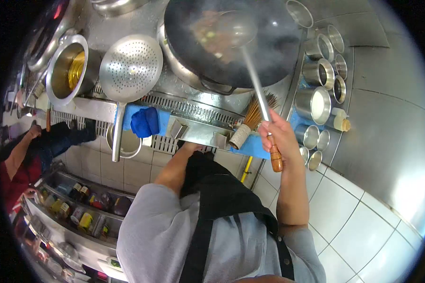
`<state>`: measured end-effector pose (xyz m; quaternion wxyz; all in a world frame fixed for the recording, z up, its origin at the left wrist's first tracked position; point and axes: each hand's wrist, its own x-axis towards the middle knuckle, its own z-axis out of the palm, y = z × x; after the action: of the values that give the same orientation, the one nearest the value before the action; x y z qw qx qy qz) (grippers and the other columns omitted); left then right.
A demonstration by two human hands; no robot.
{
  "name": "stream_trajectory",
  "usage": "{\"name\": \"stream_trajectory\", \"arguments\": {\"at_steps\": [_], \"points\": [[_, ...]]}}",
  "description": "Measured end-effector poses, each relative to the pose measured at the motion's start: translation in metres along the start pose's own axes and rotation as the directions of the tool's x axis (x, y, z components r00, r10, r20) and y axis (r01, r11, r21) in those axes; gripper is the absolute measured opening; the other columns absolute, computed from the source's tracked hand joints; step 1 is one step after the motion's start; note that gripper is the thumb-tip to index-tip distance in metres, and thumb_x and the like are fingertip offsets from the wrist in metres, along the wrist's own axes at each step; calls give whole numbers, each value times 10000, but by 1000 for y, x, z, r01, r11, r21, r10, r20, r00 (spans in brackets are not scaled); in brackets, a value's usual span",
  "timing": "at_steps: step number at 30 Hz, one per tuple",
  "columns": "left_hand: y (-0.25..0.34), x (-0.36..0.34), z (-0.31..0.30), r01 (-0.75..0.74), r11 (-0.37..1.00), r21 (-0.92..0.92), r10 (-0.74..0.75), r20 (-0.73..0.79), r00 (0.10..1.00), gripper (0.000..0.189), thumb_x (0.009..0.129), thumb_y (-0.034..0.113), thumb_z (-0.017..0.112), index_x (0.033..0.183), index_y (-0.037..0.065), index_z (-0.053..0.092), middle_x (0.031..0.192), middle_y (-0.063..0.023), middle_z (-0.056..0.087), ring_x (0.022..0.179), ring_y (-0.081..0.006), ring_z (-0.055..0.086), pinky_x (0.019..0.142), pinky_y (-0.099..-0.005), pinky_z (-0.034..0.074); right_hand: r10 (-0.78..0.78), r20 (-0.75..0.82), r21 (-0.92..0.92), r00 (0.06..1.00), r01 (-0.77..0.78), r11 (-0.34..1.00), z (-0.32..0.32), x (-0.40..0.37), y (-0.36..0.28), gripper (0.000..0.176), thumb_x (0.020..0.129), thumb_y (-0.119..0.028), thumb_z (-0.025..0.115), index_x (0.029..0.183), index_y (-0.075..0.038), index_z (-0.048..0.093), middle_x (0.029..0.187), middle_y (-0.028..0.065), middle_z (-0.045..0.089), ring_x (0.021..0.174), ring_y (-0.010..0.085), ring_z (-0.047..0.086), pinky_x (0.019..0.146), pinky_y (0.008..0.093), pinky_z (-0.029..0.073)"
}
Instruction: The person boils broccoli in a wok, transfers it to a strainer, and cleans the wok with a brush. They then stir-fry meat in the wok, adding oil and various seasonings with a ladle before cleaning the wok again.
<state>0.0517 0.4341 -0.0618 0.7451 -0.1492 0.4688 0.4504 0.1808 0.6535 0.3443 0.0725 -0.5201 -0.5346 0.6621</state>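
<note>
My right hand [279,134] is closed around the long handle of a steel ladle [255,78], just above its wooden grip end. The ladle's bowl is in a large dark wok [274,59], against some chopped food [211,35] blurred by steam. My left hand [192,147] is low at the front edge of the stove, below a metal ledge [200,131]; its fingers are hidden. Beneath my right hand's side of the wok lies a bamboo wok brush [252,120] with a wrapped handle. A folded blue cloth [145,122] lies left of the ledge.
Left of the wok, a perforated skimmer [131,66] rests with its handle over the edge, beside a pot [87,78] of yellow oil. Steel seasoning cups [311,104] line the right side. Another person [19,165] stands at far left near a bottle rack [113,228].
</note>
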Motion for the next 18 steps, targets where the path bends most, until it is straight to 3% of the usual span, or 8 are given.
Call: {"name": "stream_trajectory", "arguments": {"at_steps": [2, 4, 6, 8, 10, 12, 14, 18], "points": [[-4, -9, -49, -29, 877, 480, 49, -30, 998, 406, 984, 427, 606, 1226, 113, 695, 1098, -67, 743, 1004, -233, 705, 874, -407, 573, 33, 287, 529, 957, -187, 828, 3, -8, -6, 608, 1029, -132, 561, 1598, -36, 369, 757, 5, 517, 476, 56, 453, 412, 221, 383], [-34, 4, -150, -272, 216, 938, 442, 155, 883, 350, 941, 379, 651, 1118, 88, 732, 1055, -82, 749, 1007, -221, 700, 888, -399, 561, -65, 320, 619, 945, -157, 769, -1, -1, 4, 604, 1033, -167, 565, 1579, 2, 370, 784, 4, 507, 466, 48, 432, 399, 213, 367], [-33, -31, -195, -105, 340, 934, 525, -97, 846, 210, 879, 214, 694, 1015, 61, 741, 1028, -141, 749, 984, -274, 712, 865, -430, 561, -71, 363, 539, 929, -147, 829, -5, 0, 5, 612, 1024, -163, 586, 1580, -14, 378, 767, 6, 508, 480, 56, 452, 396, 225, 373], [-27, -80, -230, 130, -446, 886, 483, 116, 868, 188, 872, 200, 676, 993, 72, 743, 1038, -164, 759, 975, -339, 724, 834, -468, 565, -117, 365, 461, 924, -70, 885, -5, 1, 13, 642, 1016, -140, 604, 1607, -66, 362, 778, 15, 541, 512, 76, 498, 438, 229, 419], [-34, -111, -254, 159, 564, 810, 379, -425, 822, 183, 857, 190, 673, 987, 90, 754, 1062, -184, 759, 1013, -389, 712, 852, -517, 551, -284, 92, -112, 955, 293, 950, -1, -6, 24, 689, 1009, -116, 617, 1634, -120, 329, 828, 30, 599, 558, 96, 557, 512, 231, 471], [-40, -137, -270, 237, -184, 954, 577, -90, 812, 153, 880, 152, 669, 974, 59, 745, 1009, -185, 761, 915, -324, 740, 795, -469, 559, -341, 27, -333, 940, 330, 883, -11, 1, 53, 731, 982, -118, 637, 1638, -187, 322, 1123, 114, 729, 833, 255, 718, 798, 374, 581], [-28, -178, -206, 164, 221, 961, 649, -271, 711, 183, 925, 191, 670, 993, 35, 739, 932, -148, 755, 836, -275, 731, 769, -416, 565, -712, -85, -579, 697, 547, 604, -9, 19, 99, 716, 982, -111, 619, 1633, -193, 333, 1215, 192, 718, 1033, 380, 725, 918, 449, 558], [19, -246, -35, -159, 427, 890, 807, -296, 511, 193, 955, 195, 684, 996, 10, 718, 803, -100, 726, 724, -215, 704, 721, -347, 549, -393, -28, -513, 919, 325, 795, -35, 12, 95, 724, 982, -103, 599, 1639, -220, 318, 1335, 262, 651, 1172, 461, 654, 989, 467, 535]]}}
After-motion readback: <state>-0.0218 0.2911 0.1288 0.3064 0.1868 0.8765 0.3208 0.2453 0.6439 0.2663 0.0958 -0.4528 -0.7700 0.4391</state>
